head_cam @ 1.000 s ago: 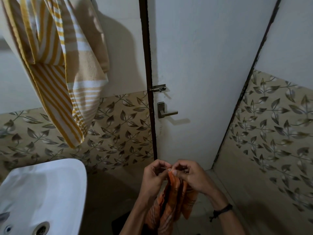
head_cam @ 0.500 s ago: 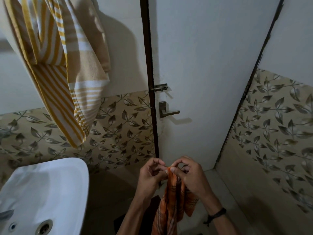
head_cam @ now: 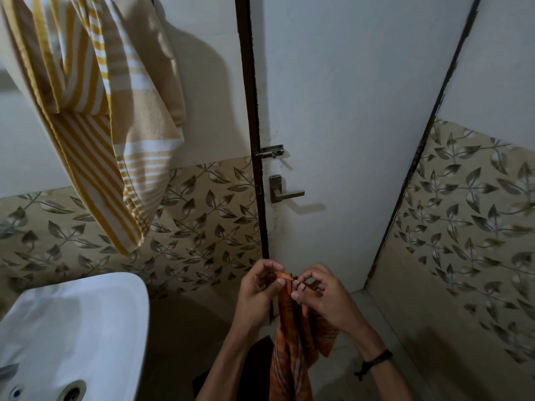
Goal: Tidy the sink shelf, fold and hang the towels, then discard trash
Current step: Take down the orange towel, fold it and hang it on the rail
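An orange checked towel [head_cam: 292, 351] hangs down in front of me at the bottom centre. My left hand [head_cam: 257, 293] pinches its top edge between thumb and fingers. My right hand [head_cam: 321, 296], with a black band on the wrist, pinches the same edge just to the right, the fingertips almost touching the left hand's. A yellow and white striped towel [head_cam: 95, 111] hangs loosely on the wall at the upper left, bunched and uneven.
A white sink [head_cam: 66, 337] with its drain fills the lower left corner. A shut white door [head_cam: 347, 140] with a bolt [head_cam: 270, 152] and a lever handle [head_cam: 285, 192] stands straight ahead. Leaf-patterned tiles [head_cam: 469, 215] cover the lower walls on both sides.
Both hands have kept their pinch on the orange towel's top edge, with the fingers shifting slightly along it. The view has drifted a little left and the sink shows more.
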`<state>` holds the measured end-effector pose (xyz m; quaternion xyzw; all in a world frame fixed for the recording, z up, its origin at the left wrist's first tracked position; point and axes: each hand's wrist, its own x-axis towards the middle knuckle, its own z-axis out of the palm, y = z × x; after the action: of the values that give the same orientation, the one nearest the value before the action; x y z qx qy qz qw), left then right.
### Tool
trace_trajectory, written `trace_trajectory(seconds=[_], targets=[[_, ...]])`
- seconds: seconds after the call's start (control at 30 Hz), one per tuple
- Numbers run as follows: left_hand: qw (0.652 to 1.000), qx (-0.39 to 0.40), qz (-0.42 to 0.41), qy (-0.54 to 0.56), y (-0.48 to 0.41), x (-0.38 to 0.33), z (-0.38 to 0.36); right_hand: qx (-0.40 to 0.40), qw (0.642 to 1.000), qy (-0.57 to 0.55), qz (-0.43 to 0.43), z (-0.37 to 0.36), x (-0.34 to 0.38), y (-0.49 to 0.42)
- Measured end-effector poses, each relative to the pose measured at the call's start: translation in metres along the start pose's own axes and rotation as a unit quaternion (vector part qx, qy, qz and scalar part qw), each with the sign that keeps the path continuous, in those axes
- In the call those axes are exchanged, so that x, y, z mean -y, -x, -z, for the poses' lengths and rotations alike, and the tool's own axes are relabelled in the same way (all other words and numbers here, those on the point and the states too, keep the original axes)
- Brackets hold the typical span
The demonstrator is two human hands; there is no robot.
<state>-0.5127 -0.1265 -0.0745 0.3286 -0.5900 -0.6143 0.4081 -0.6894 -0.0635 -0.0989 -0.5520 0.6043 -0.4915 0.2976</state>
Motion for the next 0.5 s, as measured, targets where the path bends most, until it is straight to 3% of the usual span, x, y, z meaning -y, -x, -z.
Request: trace_trajectory(seconds=[0.17,0.3,0.37,0.5], targets=[[0.999,-0.023,-0.022,-0.036,-0.007,-0.009,0.003,0.112,0.990,0.050,-0.066,0.017,-0.021,0.008],[0.998,-0.044,-0.034,-0.030,-0.011,-0.027,0.012,0.290,0.931,0.153,-0.163,0.037,-0.026,0.014],[0.996,-0.072,-0.054,-0.024,-0.017,-0.038,0.023,0.295,0.901,0.246,-0.202,0.047,-0.035,0.015],[0.993,-0.070,-0.088,-0.034,-0.031,-0.053,0.034,0.204,0.898,0.327,-0.212,0.050,-0.039,0.012]])
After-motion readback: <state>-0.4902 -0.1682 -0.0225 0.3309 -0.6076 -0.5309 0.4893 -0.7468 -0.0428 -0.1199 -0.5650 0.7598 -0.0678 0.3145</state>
